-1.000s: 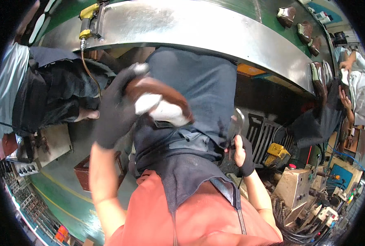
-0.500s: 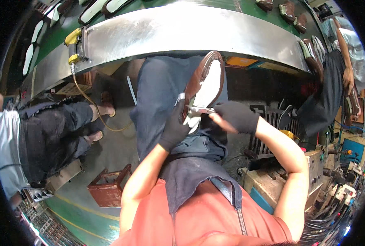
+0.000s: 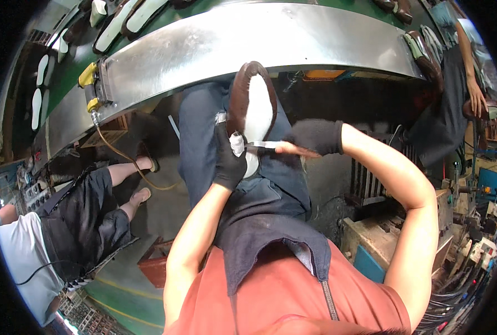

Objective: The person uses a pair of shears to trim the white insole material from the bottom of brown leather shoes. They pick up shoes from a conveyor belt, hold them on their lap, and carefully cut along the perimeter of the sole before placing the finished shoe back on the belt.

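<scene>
A brown shoe upper (image 3: pixel 239 100) with a white sole-side surface (image 3: pixel 261 106) facing up lies over my thighs, toe pointing away. My left hand (image 3: pixel 230 162), in a black fingerless glove with white tape on its fingertips, is closed round the shoe's left side. My right hand (image 3: pixel 310 138), gloved the same way and slightly blurred, grips a slim silver metal hand tool (image 3: pixel 264 144). Its tip reaches across the white surface to the taped left thumb; its exact kind is unclear. Part of the shoe's heel end is hidden by my left hand.
Beyond my knees runs a metal bench edge (image 3: pixel 259 39), with a yellow air tool (image 3: pixel 95 86) and its hose at the left. Shoes (image 3: pixel 117 25) line a green surface behind. Co-workers sit at both sides; a machine (image 3: pixel 371 240) stands by my right elbow, a red-brown stool (image 3: pixel 154 262) at left.
The shoe has shifted left and stands straighter in view. My right hand has moved slightly up, with the tool now lying nearly level across the white surface. The whole view has shifted slightly.
</scene>
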`<move>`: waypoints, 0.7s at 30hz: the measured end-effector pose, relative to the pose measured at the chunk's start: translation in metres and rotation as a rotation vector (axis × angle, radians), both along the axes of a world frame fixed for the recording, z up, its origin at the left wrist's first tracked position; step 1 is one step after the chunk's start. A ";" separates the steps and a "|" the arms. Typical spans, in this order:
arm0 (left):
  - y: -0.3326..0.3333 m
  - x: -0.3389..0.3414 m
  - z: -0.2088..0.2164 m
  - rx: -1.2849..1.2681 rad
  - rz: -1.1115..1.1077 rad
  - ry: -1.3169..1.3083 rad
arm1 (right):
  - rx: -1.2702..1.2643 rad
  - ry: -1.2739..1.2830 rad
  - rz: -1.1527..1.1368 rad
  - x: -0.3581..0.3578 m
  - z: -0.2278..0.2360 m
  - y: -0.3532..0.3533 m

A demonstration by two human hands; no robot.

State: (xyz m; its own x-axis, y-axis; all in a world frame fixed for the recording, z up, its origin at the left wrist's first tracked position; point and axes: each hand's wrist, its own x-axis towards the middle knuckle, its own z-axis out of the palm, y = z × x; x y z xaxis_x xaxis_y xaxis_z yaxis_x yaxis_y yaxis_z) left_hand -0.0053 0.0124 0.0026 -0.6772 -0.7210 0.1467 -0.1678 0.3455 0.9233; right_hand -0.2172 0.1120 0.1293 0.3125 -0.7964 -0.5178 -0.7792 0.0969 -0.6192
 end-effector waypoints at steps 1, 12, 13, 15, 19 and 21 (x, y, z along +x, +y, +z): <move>0.001 -0.001 -0.004 -0.063 0.016 -0.036 | -0.060 0.150 0.015 0.002 0.007 -0.001; -0.049 0.020 0.013 1.095 -0.276 0.328 | -0.434 -0.043 -0.228 0.068 -0.047 0.022; -0.052 0.018 0.020 0.874 -0.240 0.248 | -0.268 -0.142 -0.384 0.061 -0.036 0.024; -0.040 0.007 0.045 1.116 -0.191 0.330 | -0.040 -0.247 -0.608 0.052 -0.019 0.037; -0.035 -0.010 0.053 1.097 -0.191 0.058 | -0.152 -0.195 -0.561 0.020 -0.007 0.030; -0.029 -0.022 0.041 0.830 -0.088 -0.004 | -0.128 -0.137 -0.522 0.016 0.025 0.007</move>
State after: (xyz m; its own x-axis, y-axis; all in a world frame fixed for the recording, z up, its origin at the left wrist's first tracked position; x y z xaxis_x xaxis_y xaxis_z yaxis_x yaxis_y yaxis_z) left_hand -0.0272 -0.0164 0.0436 -0.7354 -0.5387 -0.4110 -0.1753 -0.4346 0.8834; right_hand -0.2015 0.1190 0.1539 -0.0824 -0.9174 -0.3893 -0.5594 0.3659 -0.7438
